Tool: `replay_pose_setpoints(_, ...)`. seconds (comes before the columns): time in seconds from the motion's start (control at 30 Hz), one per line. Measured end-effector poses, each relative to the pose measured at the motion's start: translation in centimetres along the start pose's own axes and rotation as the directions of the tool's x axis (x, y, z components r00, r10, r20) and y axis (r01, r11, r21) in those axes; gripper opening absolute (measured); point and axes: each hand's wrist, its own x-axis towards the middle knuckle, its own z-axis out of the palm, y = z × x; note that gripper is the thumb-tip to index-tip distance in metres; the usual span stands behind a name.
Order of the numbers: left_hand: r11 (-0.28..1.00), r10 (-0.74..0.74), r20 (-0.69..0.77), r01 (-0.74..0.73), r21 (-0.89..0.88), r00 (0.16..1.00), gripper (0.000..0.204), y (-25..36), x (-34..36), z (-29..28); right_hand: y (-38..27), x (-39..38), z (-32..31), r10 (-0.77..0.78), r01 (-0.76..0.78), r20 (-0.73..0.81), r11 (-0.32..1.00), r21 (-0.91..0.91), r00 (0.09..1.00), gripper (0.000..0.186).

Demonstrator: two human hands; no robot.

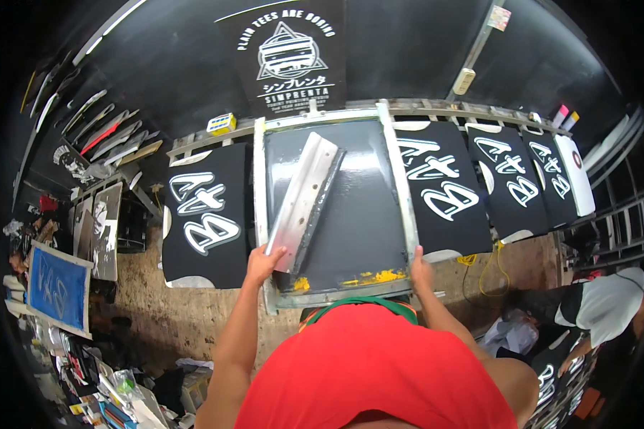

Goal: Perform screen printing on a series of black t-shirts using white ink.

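Note:
A screen printing frame (402, 207) with pale rails and dark mesh stands in front of me over the board row. My left hand (263, 263) is closed around its near left rail, the thumb reaching over to the squeegee's lower end. On the opposite side, my right hand (421, 272) grips the near right rail. A metal-handled squeegee (304, 204) lies slanted across the mesh, its top leaning right. Yellow smears (379, 277) mark the frame's near end. The fingers under the rails are hidden.
Black printed shirts lie on boards to the left (200, 250) and right (447, 154). A blue screen (59, 289) leans at far left, near a rack of squeegees (111, 132). Another person (608, 307) bends over shirts at lower right. A yellow cord (504, 275) hangs below the boards.

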Motion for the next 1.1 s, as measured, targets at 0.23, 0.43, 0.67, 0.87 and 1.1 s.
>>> replay_pose_setpoints(0.23, 0.99, 0.0, 0.087, 0.012, -0.14, 0.996, 0.052, 11.8, -3.2, 18.5, 10.5, 13.8, -15.5, 0.081, -0.093, -0.112, 0.99, -0.106, 0.99, 0.104)
replay_pose_setpoints(0.43, 0.999, 0.002, -0.007, -0.002, -0.049, 1.0, 0.056, 16.6, -2.7, 29.6, 13.2, 23.5, -23.7, 0.025, -0.028, -0.067, 0.999, -0.047, 0.997, 0.107)
replay_pose_setpoints(0.67, 0.998, -0.054, -0.087, 0.055, 0.014, 0.995, 0.065, 20.3, -3.5, 32.2, 13.3, 27.8, -26.6, 0.009, -0.009, 0.054, 1.0, 0.004, 0.999, 0.115)
replay_pose_setpoints(0.87, 0.993, -0.046, -0.091, 0.055, 0.1, 0.995, 0.063, 22.0, -1.9, 32.0, 12.6, 27.3, -25.7, -0.228, 0.264, -0.162, 0.928, 0.261, 0.96, 0.082)
replay_pose_setpoints(1.1, 0.997, -0.006, -0.082, 0.013, 0.082, 0.997, 0.075, 20.5, -0.5, 33.1, 12.8, 27.8, -26.0, -0.288, 0.29, -0.128, 0.957, -0.007, 0.949, 0.07)
